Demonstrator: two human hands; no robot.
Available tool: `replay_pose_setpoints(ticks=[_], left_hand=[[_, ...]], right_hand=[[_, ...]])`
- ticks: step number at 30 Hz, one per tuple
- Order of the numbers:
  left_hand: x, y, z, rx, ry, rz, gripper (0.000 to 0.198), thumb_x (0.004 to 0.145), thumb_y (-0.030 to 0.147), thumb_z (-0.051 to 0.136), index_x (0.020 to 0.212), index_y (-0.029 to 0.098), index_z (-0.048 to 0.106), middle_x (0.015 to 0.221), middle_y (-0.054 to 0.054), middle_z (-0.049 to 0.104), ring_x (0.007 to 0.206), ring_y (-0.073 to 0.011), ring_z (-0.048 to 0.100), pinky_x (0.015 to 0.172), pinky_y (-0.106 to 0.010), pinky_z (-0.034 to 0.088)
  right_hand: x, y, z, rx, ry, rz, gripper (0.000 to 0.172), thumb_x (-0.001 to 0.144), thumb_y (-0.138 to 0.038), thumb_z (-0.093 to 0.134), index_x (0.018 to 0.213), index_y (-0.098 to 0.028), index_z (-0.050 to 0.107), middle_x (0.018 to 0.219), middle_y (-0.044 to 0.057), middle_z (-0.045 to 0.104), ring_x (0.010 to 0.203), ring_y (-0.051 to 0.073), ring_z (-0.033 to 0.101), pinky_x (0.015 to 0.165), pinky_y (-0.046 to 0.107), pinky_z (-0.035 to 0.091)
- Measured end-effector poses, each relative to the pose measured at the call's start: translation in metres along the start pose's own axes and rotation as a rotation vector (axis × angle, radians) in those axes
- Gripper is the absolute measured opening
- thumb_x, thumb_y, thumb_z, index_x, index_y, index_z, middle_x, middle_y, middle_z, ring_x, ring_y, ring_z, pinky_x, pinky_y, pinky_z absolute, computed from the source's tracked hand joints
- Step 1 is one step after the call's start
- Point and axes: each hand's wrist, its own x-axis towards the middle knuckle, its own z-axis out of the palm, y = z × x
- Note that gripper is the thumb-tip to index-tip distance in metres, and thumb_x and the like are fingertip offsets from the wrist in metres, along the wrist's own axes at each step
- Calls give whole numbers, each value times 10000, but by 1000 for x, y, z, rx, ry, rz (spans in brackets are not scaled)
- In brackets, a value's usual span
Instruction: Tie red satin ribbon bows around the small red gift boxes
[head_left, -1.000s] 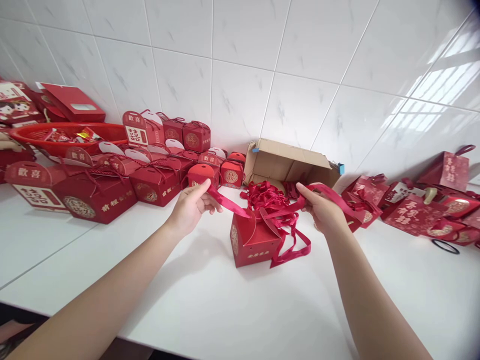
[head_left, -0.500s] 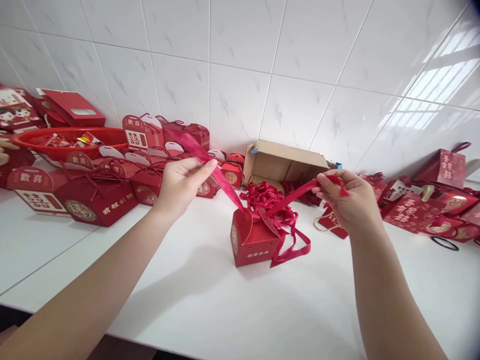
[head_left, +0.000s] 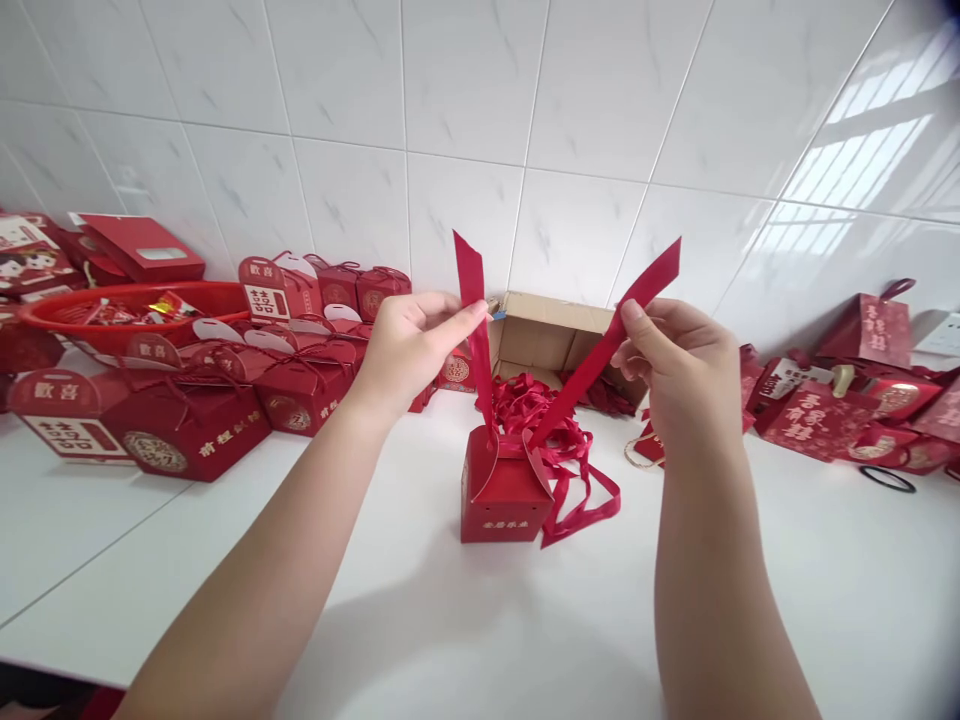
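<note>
A small red gift box [head_left: 504, 505] with gold lettering stands upright on the white table, its curved top flaps folded together. A red ribbon [head_left: 581, 380] runs through the top of the box, and its two ends rise in a V. My left hand [head_left: 424, 340] is closed, pinching one end between thumb and fingers. The other end is pinched by my right hand [head_left: 679, 350], also closed. Both ribbon tips stick up above the fingers. Behind the box lies a heap of loose red ribbons [head_left: 525, 405], with one loop trailing to the right.
An open cardboard box [head_left: 555, 320] lies against the tiled wall. Several finished red boxes [head_left: 195, 430] and a red basket [head_left: 45, 310] of wrapped sweets stand at left. More red boxes [head_left: 810, 425] and a black ring [head_left: 887, 479] are at right.
Both hands have moved closer together, my left hand to the right and my right hand slightly left. The ribbon ends now stand more upright. At far left, another person's hand has gone from view.
</note>
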Motion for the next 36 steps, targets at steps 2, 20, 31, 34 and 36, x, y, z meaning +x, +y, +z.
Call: replay_pose_setpoints(ticks=[2,20,31,34,36], left_hand=[[-1,3,3,12,-21,6,218,751,373,664,670,173,695,608,-14,623,576,-127,578,500,-228,416],[0,1,10,-198,-36,-39,305,761,469,637,758,170,696,804,-47,694,878,-206,656,716,-298,544],[2,0,6,-214,-67,-39,315,785,473,610,789,165,677,818,-51,684,834,-192,657,722,-297,544],[2,-1,7,-225,-131,-82,324,790,484,598,783,166,659,800,-54,672,798,-192,655,694,-300,545],[1,-1,8,-231,-166,-112,329,793,496,587,755,172,631,740,-43,650,736,-181,649,659,-296,542]], right_hand=[[0,1,5,5,-7,-6,207,746,-397,706,746,-199,646,553,-35,526,450,68,480,382,186,373],[-3,0,11,17,25,-93,160,791,-374,653,742,-226,619,716,-4,583,663,132,576,544,247,458],[-9,-7,9,66,72,-149,140,805,-359,638,766,-227,615,767,5,584,749,153,603,574,254,490],[-8,-6,11,56,60,-134,154,801,-365,640,784,-215,609,786,9,604,764,152,617,581,247,500],[-7,-4,13,32,22,-105,170,804,-384,629,797,-217,598,791,9,622,756,152,633,578,245,509]])
